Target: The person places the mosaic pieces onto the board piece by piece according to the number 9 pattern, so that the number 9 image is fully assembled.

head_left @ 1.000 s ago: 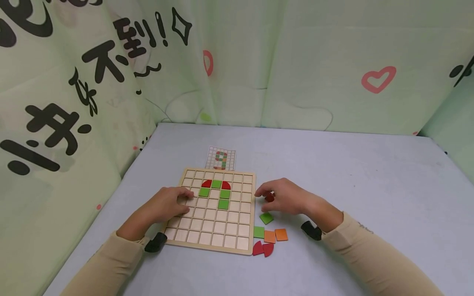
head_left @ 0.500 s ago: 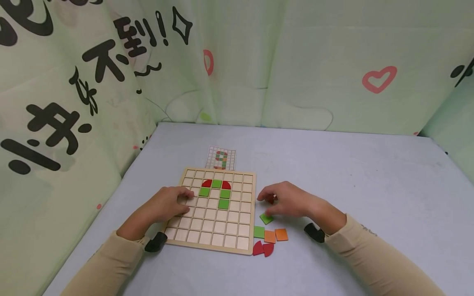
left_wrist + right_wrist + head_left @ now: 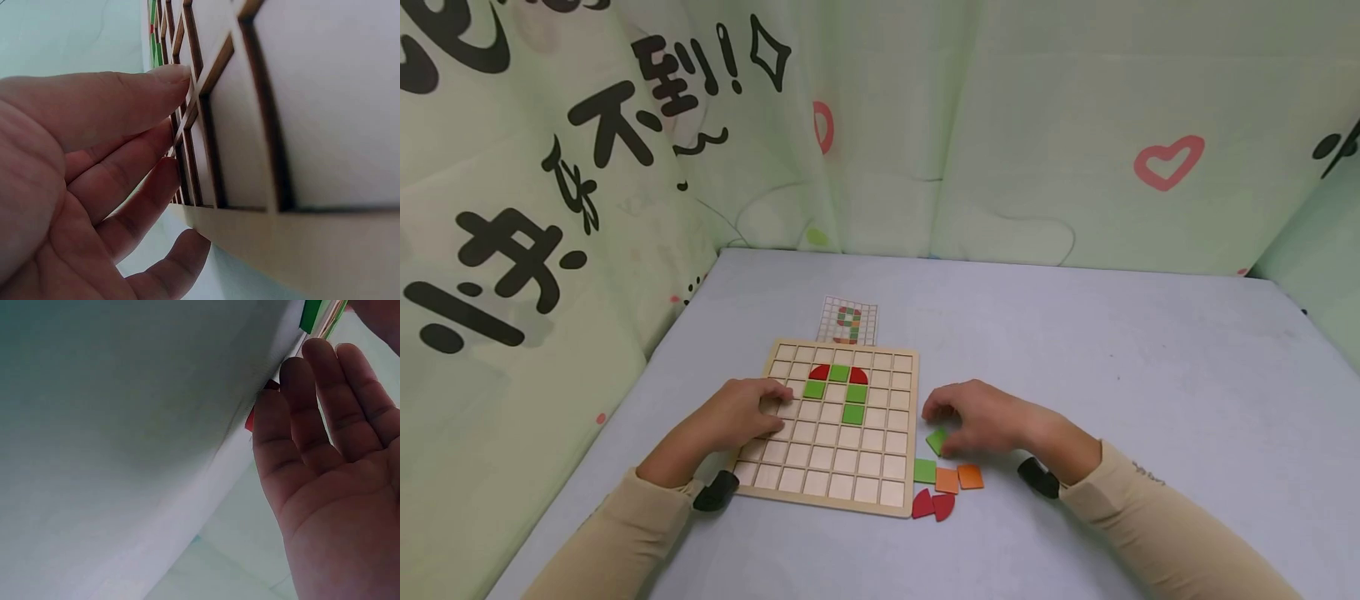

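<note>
A wooden grid board (image 3: 842, 479) lies on the table with green squares (image 3: 853, 413) and two red quarter-circles (image 3: 819, 372) set in its upper cells. My left hand (image 3: 733, 421) rests on the board's left side; in the left wrist view its thumb tip (image 3: 172, 74) touches the grid and a finger reaches the rim. Right of the board, my right hand (image 3: 985, 418) has its fingers spread around a loose green square (image 3: 936, 441), thumb close by it. In the right wrist view the fingers (image 3: 272, 419) are extended and a red piece (image 3: 249, 422) shows just past them.
A small printed pattern card (image 3: 868, 327) lies partly behind the board's far edge. Below the right hand lie another green square (image 3: 925, 471), two orange squares (image 3: 970, 477) and two red quarter-circles (image 3: 943, 507). A curtain (image 3: 1037, 150) hangs behind the table (image 3: 1112, 350).
My right hand has drawn back slightly from the board's edge and down toward me, over the loose green square, which has turned a little. The left hand stays in place.
</note>
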A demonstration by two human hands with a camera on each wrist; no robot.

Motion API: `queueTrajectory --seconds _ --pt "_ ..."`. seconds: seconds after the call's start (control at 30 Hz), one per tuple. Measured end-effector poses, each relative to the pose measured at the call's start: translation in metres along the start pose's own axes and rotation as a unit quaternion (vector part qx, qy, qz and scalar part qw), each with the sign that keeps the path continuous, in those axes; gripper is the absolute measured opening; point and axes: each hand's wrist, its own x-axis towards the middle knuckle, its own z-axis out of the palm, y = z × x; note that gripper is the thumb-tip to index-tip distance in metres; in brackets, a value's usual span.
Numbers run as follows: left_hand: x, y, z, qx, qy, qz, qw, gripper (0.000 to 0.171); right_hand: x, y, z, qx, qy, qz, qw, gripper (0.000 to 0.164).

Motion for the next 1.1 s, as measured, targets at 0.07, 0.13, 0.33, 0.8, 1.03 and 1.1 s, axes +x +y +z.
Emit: queueTrajectory --seconds 0.07,0.13,0.33,0.8,1.03,1.1 --pt "-0.0001 -0.0004 -0.0001 0.001 0.000 0.001 1.0000 0.034 0.0009 -0.0005 0.0013 -0.003 -0.001 -0.005 1.000 0.033" --pt "-0.0001 -0.0008 0.0001 0.000 0.000 0.001 1.0000 0.034 0.0018 -0.0003 0.0022 -0.008 0.000 -0.012 1.000 0.032" --pt "0.0001 -0.0010 0.0008 -0.003 -0.001 0.002 1.0000 0.034 0.0030 0.0007 0.0023 -0.014 0.011 -0.027 0.999 0.025" --pt "-0.0003 -0.0014 0.0015 -0.001 0.001 0.006 1.0000 0.033 0.0048 0.0024 0.0027 -0.012 0.010 -0.021 1.000 0.024" --pt "0.0000 -0.0019 0.0002 0.002 0.001 0.015 0.9999 0.033 0.0065 -0.0011 0.0039 -0.021 0.011 -0.009 1.000 0.021" --pt "0.0001 -0.0019 -0.0001 0.003 0.000 0.015 0.9999 0.033 0.0066 -0.0026 0.0041 -0.021 0.011 -0.003 1.000 0.021"
